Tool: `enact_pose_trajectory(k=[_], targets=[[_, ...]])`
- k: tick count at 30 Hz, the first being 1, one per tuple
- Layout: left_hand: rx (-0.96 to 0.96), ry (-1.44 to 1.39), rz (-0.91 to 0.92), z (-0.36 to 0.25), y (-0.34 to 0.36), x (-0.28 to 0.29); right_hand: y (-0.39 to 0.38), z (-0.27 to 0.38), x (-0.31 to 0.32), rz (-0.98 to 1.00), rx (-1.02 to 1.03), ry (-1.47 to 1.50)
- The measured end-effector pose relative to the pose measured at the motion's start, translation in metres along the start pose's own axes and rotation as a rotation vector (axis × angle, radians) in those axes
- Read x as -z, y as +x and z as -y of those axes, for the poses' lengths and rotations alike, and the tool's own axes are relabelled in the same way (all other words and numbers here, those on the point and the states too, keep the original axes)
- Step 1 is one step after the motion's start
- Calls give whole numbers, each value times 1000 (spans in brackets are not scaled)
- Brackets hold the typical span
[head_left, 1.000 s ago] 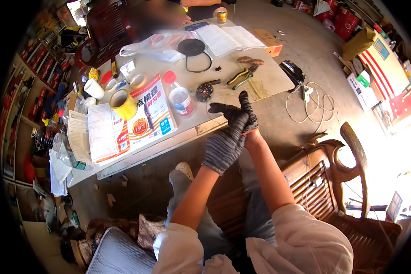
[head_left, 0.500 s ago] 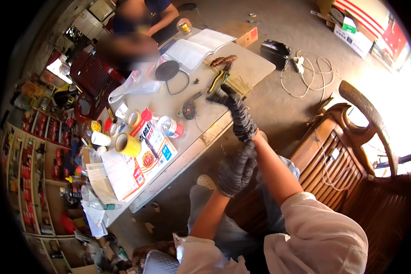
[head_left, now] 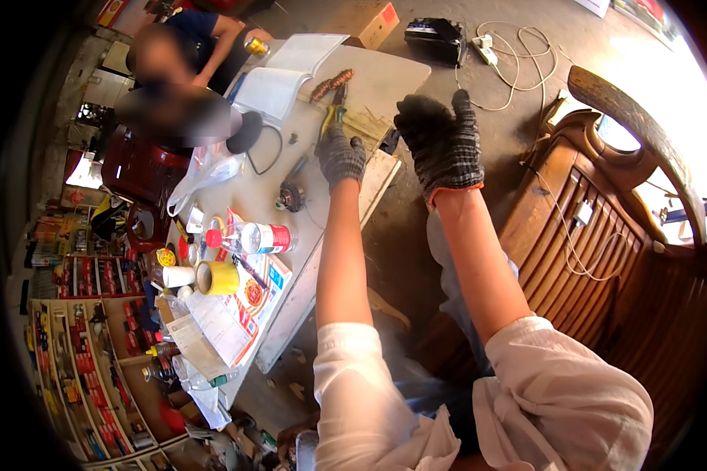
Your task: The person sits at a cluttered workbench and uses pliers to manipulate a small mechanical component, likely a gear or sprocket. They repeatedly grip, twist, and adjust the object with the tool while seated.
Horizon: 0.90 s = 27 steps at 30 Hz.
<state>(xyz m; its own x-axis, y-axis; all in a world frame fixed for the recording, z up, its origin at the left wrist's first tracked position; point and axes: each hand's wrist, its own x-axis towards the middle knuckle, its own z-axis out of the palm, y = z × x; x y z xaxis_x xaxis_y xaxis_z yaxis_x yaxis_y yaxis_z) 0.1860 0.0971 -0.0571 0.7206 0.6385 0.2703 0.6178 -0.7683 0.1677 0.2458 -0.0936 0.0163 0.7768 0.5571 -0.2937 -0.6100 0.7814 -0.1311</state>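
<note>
Both my hands wear dark grey knit gloves. At the table's right side my left hand (head_left: pixel 342 159) reaches over the handles of the yellow-and-green pliers (head_left: pixel 331 118), its thumb standing apart; the fingertips are partly hidden. The pliers lie with their jaws beside a reddish-brown twisted coil (head_left: pixel 331 85). My right hand (head_left: pixel 441 145) is raised past the table edge, dark palm side showing, thumb spread from the fingers, holding nothing. A yellowish slatted piece (head_left: pixel 367 123) rests near the table edge between the hands. Left of my left hand lies a round dark part with a handle (head_left: pixel 291 196).
A bottle (head_left: pixel 265 238), yellow tape roll (head_left: pixel 217 278) and papers (head_left: pixel 221 318) crowd the table's near left. An open book (head_left: pixel 271 93) lies farther back, near a seated person (head_left: pixel 188 55). A black battery (head_left: pixel 436 41), cables (head_left: pixel 518 67) and a wooden bench (head_left: pixel 562 224) stand to the right.
My hands, close together before with the left at the right glove's cuff, have separated. The left has moved up to the pliers; the right has turned palm side into view. The view has shifted.
</note>
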Motion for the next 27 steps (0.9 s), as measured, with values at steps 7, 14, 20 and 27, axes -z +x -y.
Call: enact_pose_trajectory(k=[7,14,20,27], targets=[[191,91,190,-10,17,-15,11,8,9,-2,1,-33],[165,-799,68,36,19,-24,57,-28,49,252,405,-728],[-140,-1053,8,-27,-57,60,10,-31,16,376,244,-1148],[-467,-550,-100,-39,-105,113,-18,-32,-5,398,20,-1133]])
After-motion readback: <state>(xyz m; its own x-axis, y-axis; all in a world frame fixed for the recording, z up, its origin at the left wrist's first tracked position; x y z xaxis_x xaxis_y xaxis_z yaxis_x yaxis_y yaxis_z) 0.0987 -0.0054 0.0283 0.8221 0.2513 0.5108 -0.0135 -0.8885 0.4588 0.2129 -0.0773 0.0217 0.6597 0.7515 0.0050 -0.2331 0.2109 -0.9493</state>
